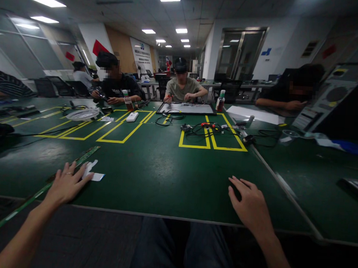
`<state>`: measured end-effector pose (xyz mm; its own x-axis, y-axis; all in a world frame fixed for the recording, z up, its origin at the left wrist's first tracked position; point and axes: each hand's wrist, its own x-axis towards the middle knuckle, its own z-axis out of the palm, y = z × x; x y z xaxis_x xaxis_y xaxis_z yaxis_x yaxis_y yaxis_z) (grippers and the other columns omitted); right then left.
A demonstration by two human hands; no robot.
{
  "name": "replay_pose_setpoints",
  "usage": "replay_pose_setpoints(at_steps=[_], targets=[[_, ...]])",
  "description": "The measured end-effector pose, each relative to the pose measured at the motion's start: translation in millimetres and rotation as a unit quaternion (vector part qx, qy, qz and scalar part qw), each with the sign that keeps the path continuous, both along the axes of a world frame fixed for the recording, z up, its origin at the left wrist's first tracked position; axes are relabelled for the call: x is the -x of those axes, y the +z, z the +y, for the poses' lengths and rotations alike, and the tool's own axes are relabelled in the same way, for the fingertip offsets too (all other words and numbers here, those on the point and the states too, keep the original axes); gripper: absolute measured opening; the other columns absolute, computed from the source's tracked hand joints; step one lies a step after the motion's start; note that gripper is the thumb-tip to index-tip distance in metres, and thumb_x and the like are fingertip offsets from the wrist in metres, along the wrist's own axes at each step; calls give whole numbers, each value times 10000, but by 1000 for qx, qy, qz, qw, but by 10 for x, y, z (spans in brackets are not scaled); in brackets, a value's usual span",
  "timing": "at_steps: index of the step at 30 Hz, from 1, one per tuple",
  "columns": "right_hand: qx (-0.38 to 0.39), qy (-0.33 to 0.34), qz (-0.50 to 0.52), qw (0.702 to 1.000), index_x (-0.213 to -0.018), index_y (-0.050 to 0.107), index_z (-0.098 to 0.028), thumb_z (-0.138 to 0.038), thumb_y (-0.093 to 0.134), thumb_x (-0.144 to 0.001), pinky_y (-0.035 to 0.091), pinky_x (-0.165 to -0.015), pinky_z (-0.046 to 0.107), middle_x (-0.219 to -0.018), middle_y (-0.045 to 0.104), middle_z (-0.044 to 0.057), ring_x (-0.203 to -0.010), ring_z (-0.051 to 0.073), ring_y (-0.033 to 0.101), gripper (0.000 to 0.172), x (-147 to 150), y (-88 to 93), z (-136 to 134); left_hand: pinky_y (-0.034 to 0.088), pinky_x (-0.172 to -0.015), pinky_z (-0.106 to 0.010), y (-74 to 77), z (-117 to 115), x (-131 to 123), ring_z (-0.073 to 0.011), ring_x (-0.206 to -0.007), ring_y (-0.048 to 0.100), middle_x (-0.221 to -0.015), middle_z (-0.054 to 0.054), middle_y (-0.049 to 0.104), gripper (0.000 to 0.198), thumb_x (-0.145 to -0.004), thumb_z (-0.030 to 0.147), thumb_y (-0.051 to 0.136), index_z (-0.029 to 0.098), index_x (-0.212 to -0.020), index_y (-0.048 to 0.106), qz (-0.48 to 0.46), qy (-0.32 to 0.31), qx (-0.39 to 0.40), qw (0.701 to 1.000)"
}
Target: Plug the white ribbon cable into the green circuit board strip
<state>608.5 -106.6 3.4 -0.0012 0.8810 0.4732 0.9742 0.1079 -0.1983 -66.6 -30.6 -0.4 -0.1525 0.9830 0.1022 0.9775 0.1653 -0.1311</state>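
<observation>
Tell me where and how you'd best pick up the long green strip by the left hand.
Probably by both long edges of the strip, where it juts past the table, coming from the near side. It is narrow there, with no tabletop beneath; farther up, the left hand covers part.

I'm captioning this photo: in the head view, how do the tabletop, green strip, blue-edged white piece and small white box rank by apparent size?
1. Tabletop
2. Green strip, partly hidden by the left hand
3. Blue-edged white piece
4. Small white box; farther off, so true size is unsure
</observation>
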Motion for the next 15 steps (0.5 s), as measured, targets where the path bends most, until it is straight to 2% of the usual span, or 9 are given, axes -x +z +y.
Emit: replay_pose_setpoints(at_steps=[2,5,9,12,15], targets=[[1,1,4,1000,-1366,692,-226,-370,527,-1029,523,-998,519,-1391,724,76,-1281,319,614,402,2,4,1,256,-1225,-669,-22,7,-94,-482,-1625,126,-1712,-244,313,679,-1043,434,278,92,-1597,471,-28,-9,-12,999],[1,1,7,1000,-1362,694,-233,-375,527,-1028,524,-992,525,-1394,722,79,-1283,322,615,400,6,11,2,241,-1272,-642,-19,-10,-419,-419,-1625,211,-1706,-218,344,712,-1042,500,302,92,-1601,467,-121,-87,-13,989],[2,0,2,1000,-1354,697,-228,-372,518,-1028,529,-980,524,-1398,719,86,-1273,323,620,399,2,12,5,284,-1313,-493,4,-60,-1091,-272,-1592,358,-1694,-101,416,673,-1054,544,334,177,-1598,483,-226,-220,-11,949],[1,1,1,1000,-1351,698,-224,-372,513,-1027,527,-985,524,-1394,721,88,-1277,325,617,401,-1,11,6,285,-1321,-490,44,-68,-1603,-257,-1589,365,-1680,-91,439,601,-1075,467,334,187,-1571,525,-232,-271,-12,934],[2,0,1,1000,-1348,702,-223,-375,515,-1027,527,-991,526,-1383,727,90,-1278,326,618,402,3,17,5,257,-1336,-501,131,-68,-2071,-238,-1612,313,-1713,-73,376,562,-1088,329,316,209,-1618,454,-244,-327,11,913]])
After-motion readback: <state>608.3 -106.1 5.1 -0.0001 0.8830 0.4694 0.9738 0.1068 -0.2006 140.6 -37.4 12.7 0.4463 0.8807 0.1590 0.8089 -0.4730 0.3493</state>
